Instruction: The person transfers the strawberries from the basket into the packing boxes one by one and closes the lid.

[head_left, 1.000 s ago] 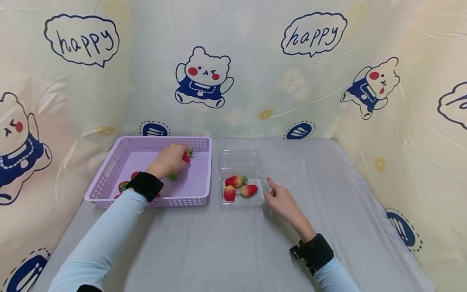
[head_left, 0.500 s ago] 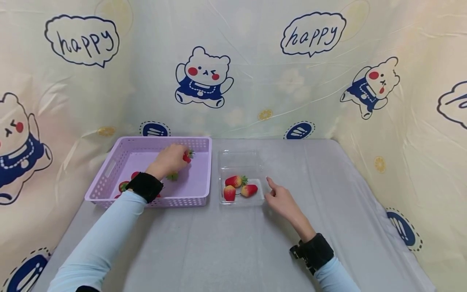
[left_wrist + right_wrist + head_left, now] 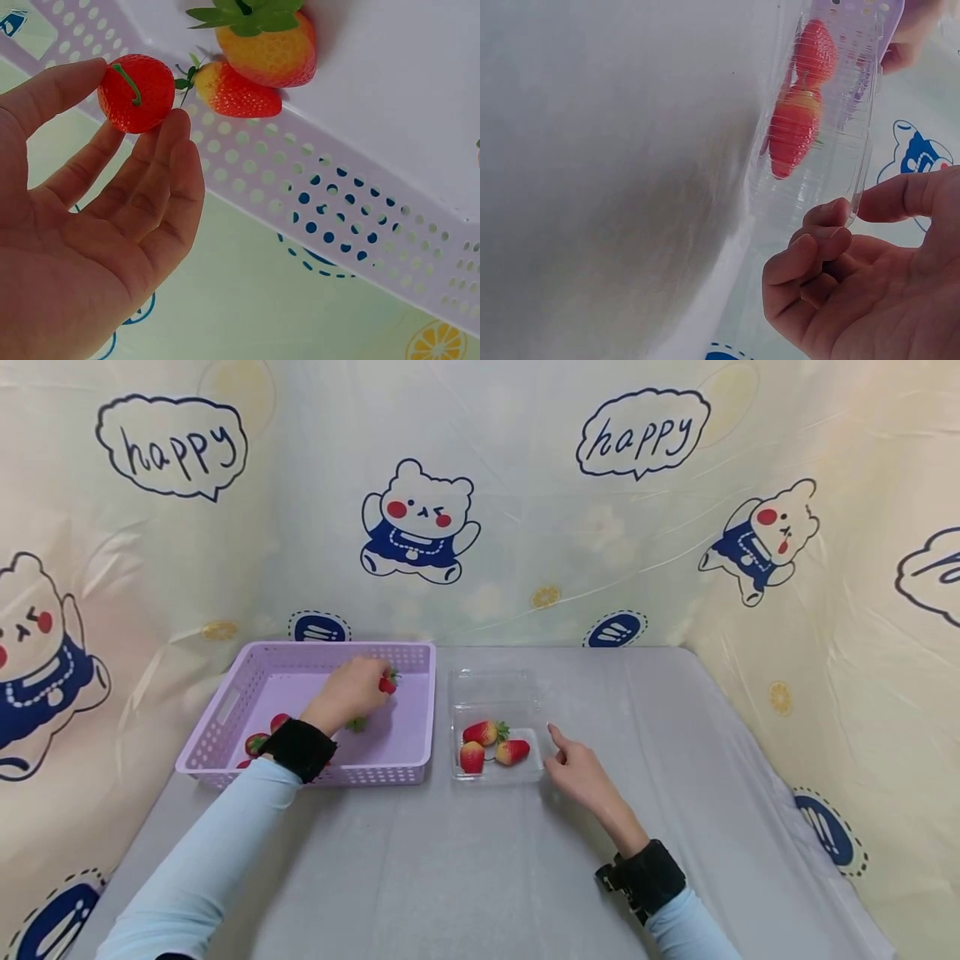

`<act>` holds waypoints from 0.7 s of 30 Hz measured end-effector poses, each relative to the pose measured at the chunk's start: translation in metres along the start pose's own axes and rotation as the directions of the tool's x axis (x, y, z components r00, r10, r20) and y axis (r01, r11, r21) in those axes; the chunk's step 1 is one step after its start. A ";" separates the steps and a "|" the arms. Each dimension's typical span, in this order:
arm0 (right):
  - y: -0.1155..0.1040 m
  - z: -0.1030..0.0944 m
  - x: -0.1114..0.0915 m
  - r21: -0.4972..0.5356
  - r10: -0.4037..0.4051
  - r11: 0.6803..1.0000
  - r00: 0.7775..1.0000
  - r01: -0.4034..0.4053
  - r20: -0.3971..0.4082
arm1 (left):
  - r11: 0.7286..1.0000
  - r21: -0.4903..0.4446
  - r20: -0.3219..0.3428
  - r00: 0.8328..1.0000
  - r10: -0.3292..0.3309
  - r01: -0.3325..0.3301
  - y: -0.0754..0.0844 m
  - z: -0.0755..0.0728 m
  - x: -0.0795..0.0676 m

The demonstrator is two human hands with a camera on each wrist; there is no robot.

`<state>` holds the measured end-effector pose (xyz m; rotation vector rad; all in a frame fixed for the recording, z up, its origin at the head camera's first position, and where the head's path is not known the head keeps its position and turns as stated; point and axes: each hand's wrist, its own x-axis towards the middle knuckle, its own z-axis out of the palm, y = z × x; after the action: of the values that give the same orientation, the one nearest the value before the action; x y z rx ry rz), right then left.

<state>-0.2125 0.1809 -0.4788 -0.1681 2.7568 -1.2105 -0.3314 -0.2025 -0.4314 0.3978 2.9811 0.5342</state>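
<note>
At the basket (image 3: 382, 774), left hand (image 3: 105, 214) pinches a strawberry (image 3: 139, 94); right hand (image 3: 870, 277) pinches clear box (image 3: 495, 700) by its edge, three strawberries (image 3: 480, 732) inside.

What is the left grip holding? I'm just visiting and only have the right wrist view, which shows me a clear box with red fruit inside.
Observer: In the left wrist view, the left grip pinches a round red fruit with a curled green stem.

Visitor: Oh, nice! And how many pieces are on my side? They overlap too much for me to count.

Observer: The head view shows three strawberries in the clear box.

Visitor: Is there any left somewhere else?

Observer: Yes, the head view shows more red fruit lying in the purple basket.
</note>
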 end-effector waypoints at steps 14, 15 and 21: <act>0.000 0.000 -0.001 0.002 0.008 1.000 1.000 -0.008 -0.002 | 1.000 0.023 -0.034 0.999 0.016 -0.015 0.013 -0.009 -0.007; 0.000 0.000 -0.001 0.002 0.007 1.000 1.000 -0.007 -0.003 | 0.999 0.024 -0.033 0.999 0.023 -0.022 0.013 -0.009 -0.007; 0.000 0.001 0.000 -0.001 0.005 1.000 1.000 -0.005 -0.007 | 0.999 0.022 -0.035 0.999 0.033 -0.033 0.017 -0.011 -0.010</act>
<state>-0.2120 0.1805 -0.4797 -0.1571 2.7615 -1.2110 -0.3187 -0.1931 -0.4147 0.4446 3.0212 0.5184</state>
